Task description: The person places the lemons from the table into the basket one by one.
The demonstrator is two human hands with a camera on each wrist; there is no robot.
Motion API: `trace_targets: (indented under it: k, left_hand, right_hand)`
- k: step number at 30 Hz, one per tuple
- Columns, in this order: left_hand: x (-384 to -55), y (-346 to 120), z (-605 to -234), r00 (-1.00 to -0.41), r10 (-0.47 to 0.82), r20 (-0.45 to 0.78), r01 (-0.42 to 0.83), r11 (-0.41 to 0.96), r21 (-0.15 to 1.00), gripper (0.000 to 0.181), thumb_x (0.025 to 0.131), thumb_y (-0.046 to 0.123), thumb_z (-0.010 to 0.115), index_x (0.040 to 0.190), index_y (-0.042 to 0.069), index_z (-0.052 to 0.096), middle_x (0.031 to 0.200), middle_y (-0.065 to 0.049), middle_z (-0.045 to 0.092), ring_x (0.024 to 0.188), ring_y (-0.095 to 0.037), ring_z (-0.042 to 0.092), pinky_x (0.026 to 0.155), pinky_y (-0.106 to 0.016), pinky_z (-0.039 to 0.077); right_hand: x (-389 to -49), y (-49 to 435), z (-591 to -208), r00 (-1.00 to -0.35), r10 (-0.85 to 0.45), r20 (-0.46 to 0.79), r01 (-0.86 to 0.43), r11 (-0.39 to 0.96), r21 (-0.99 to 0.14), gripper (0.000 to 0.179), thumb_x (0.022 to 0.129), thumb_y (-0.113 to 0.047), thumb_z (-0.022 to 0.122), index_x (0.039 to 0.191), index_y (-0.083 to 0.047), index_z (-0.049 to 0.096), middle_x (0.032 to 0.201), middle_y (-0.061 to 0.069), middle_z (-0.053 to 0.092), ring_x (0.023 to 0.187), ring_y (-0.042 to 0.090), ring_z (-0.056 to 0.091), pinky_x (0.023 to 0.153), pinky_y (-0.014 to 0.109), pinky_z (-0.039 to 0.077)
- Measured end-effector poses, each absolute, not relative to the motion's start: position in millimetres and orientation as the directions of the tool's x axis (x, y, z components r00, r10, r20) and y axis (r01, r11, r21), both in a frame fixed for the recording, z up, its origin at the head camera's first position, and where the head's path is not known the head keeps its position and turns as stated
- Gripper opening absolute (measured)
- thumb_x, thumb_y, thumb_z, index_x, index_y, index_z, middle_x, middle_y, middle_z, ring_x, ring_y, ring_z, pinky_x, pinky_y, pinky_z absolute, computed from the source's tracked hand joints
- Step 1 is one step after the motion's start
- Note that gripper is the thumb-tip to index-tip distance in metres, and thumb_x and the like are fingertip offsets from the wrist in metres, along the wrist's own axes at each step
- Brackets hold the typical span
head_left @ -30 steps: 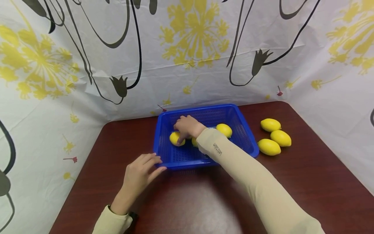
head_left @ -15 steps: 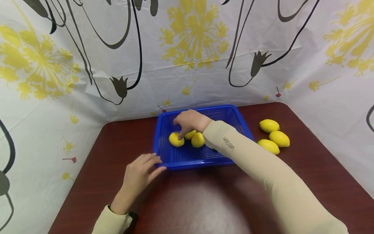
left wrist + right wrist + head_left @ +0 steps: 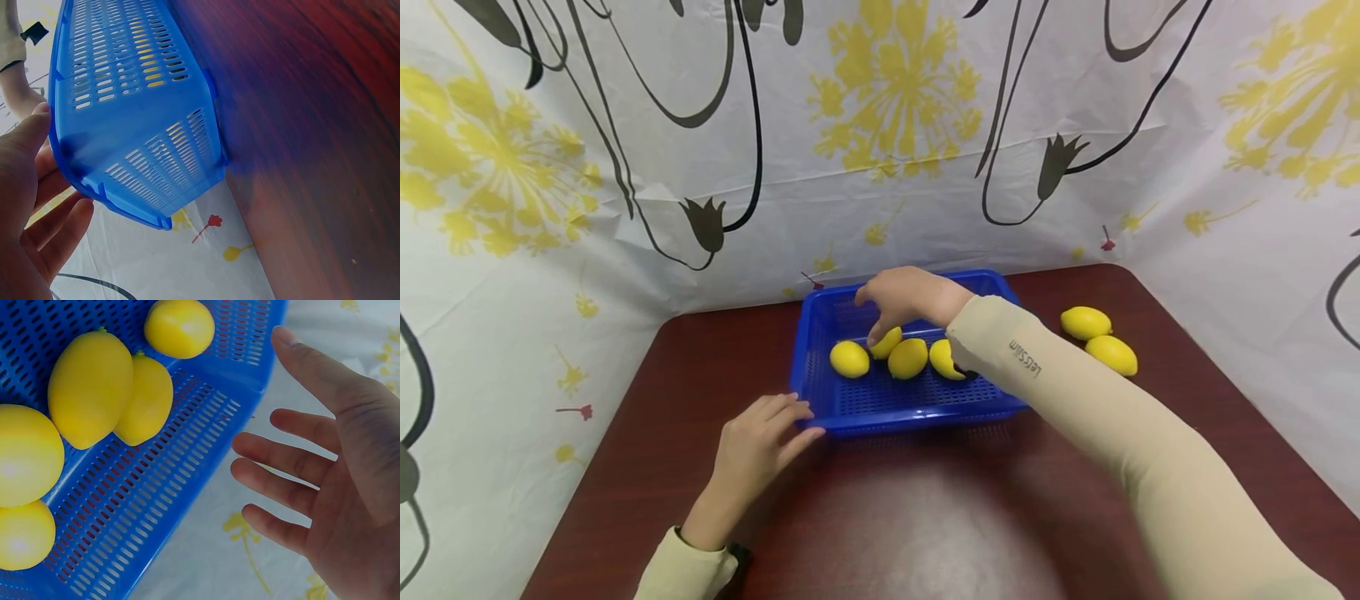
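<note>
A blue plastic basket (image 3: pixel 917 414) with slotted walls stands on the table. Several yellow lemons lie inside, among them one at the left (image 3: pixel 850 359) and one in the middle (image 3: pixel 907 358). My right hand (image 3: pixel 904 298) hovers over the back of the basket. Its spread fingers hold nothing, as the right wrist view shows the bare palm (image 3: pixel 350 506) beside the lemons (image 3: pixel 90 390). With fairly straight fingers, my left hand (image 3: pixel 758 446) rests on the basket's near left corner. In the left wrist view its thumb and fingertips touch the rim (image 3: pixel 59 147).
Two lemons (image 3: pixel 1086 322) (image 3: pixel 1112 355) show on the dark red table (image 3: pixel 880 517) right of the basket. My right sleeve (image 3: pixel 1097 417) crosses in front of the basket's right side. A patterned white cloth (image 3: pixel 910 217) hangs behind and beside the table.
My right hand has let go of the left lemon and risen away, back and to the right. More lemons in the basket have come into view. My left hand has stayed put.
</note>
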State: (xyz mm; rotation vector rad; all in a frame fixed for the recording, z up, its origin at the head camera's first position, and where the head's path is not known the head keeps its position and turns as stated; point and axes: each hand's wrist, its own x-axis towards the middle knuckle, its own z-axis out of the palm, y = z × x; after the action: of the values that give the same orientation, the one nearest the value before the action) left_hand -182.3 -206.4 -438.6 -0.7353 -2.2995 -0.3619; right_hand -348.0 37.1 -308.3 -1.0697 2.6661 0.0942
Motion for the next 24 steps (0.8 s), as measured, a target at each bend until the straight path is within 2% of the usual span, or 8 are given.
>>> trace_targets:
  k: [6,10,17,24]
  left_hand:
    - [-182.2,-206.7,-439.0,-0.607,0.403,0.685,0.596,0.801,0.057,0.031,0.073,0.038,0.084,0.092,0.016,0.073,0.095,-0.001,0.075,0.096,-0.018,0.072,0.074,-0.037,0.062]
    - [-181.5,-206.8,-439.7,-0.607,0.406,0.683,0.593,0.803,0.050,0.032,0.072,0.038,0.085,0.092,0.016,0.073,0.094,-0.001,0.075,0.096,-0.018,0.072,0.073,-0.036,0.062]
    - [-182.9,-205.7,-441.2,-0.575,0.415,0.705,0.598,0.801,0.017,0.033,0.068,0.033,0.089,0.090,0.016,0.073,0.094,-0.002,0.075,0.094,-0.019,0.073,0.070,-0.036,0.062]
    - [-181.9,-205.0,-439.7,-0.601,0.411,0.685,0.589,0.807,0.033,0.030,0.073,0.038,0.085,0.091,0.016,0.073,0.095,-0.001,0.075,0.096,-0.019,0.072,0.072,-0.035,0.062]
  right_hand:
    - [-347.3,55.6,-301.4,-0.710,-0.650,-0.270,-0.658,0.750,-0.074,0.071,0.086,-0.054,0.071,0.145,-0.023,0.049,0.128,0.004,0.065,0.111,0.020,0.063,0.094,0.042,0.053]
    - [-344.2,73.9,-298.7,-0.725,-0.643,-0.246,-0.646,0.759,-0.081,0.069,0.085,-0.052,0.072,0.144,-0.023,0.050,0.125,0.004,0.066,0.111,0.021,0.063,0.094,0.043,0.053]
    - [-335.8,110.4,-288.7,-0.757,-0.622,-0.200,-0.617,0.782,-0.095,0.065,0.086,-0.046,0.074,0.142,-0.021,0.052,0.120,0.007,0.067,0.107,0.024,0.064,0.091,0.046,0.053]
    - [-330.9,145.5,-277.8,-0.783,-0.603,-0.149,-0.593,0.797,-0.114,0.063,0.088,-0.040,0.073,0.143,-0.019,0.052,0.120,0.008,0.068,0.103,0.024,0.065,0.086,0.045,0.053]
